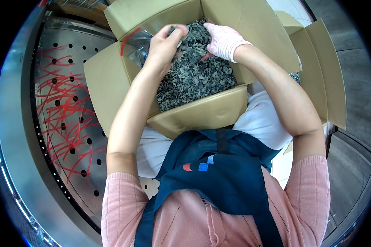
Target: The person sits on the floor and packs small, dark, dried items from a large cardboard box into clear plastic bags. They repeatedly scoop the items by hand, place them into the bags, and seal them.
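Observation:
An open cardboard box (200,111) stands before my lap, filled with dark, curled dried black fungus (196,76). Over its far left part, my bare left hand (165,46) is closed round some dark pieces of the fungus. My right hand (226,42), in a white-and-pink striped glove, is at the far right of the heap with its fingers curled; what they hold, if anything, is hidden. A short red strip (206,57) shows just below the glove. Beside my left hand, a clear plastic bag (137,48) with a red edge lies against the box's inner wall.
To the left, many thin red strips (72,111) are scattered over a perforated metal shelf (95,177). The box's left flap (105,88) is folded out toward it. Another open cardboard box (323,70) stands on the right, by grey panels (356,86).

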A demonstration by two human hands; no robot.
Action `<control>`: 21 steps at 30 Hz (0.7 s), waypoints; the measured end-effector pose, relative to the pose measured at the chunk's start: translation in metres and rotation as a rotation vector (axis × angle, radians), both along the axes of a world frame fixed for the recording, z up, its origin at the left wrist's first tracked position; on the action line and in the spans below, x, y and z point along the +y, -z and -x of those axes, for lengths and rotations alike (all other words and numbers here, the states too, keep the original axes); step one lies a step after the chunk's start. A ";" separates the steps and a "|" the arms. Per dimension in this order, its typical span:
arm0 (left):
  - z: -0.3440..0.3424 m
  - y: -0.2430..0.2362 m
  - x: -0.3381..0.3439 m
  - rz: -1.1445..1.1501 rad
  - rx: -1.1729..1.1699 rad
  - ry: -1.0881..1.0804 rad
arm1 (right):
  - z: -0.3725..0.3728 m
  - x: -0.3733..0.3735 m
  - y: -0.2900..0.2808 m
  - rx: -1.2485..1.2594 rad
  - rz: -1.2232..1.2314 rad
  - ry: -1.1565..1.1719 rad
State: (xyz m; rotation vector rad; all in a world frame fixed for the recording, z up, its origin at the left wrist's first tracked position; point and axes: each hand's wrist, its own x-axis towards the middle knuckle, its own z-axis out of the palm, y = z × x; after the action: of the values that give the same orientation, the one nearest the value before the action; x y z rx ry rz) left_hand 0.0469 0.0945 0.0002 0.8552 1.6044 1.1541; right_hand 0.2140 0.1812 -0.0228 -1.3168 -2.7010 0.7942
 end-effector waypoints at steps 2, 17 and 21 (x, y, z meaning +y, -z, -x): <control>-0.020 -0.006 0.015 -0.114 -0.033 -0.077 | 0.002 -0.002 -0.001 0.002 -0.009 0.016; -0.002 0.011 -0.011 -0.139 0.038 -0.091 | 0.007 -0.006 0.012 0.260 -0.030 -0.017; 0.027 0.030 -0.037 -0.117 0.050 -0.239 | 0.017 -0.003 -0.006 0.431 0.174 -0.034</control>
State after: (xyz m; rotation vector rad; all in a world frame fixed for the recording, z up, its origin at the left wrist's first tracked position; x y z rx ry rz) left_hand 0.0199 0.0574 -0.0296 0.7873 1.7286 1.4160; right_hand 0.1972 0.1778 -0.0166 -0.9836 -2.3609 1.1822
